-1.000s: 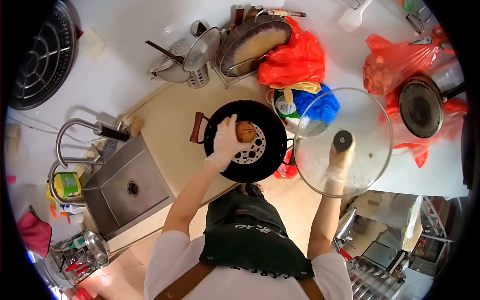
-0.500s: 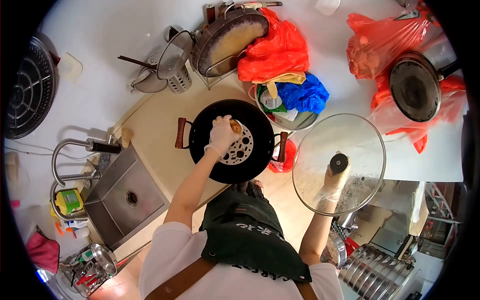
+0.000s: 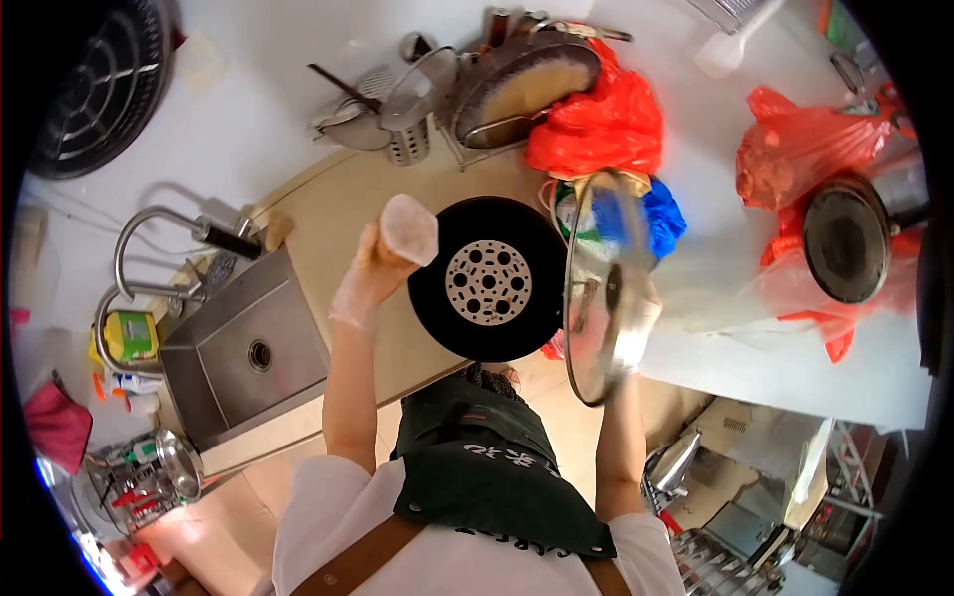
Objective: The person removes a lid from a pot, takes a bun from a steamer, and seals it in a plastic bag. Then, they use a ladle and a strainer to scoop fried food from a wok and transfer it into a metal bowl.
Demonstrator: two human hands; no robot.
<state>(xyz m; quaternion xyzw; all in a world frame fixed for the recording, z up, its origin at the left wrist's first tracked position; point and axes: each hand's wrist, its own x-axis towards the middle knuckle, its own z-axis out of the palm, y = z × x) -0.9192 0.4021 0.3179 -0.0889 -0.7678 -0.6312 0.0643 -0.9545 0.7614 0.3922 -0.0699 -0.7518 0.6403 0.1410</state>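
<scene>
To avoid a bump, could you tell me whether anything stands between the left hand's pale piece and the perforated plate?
Only the wok's left rim visibly lies between the pale piece and the perforated plate; the right hand holds the glass lid to their right.

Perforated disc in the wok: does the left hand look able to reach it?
Probably: nothing covers the disc, and the left hand is beside the wok, though holding a pale object.

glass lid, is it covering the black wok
No, the right hand holds the glass lid steeply tilted, and the black wok is open.
</scene>
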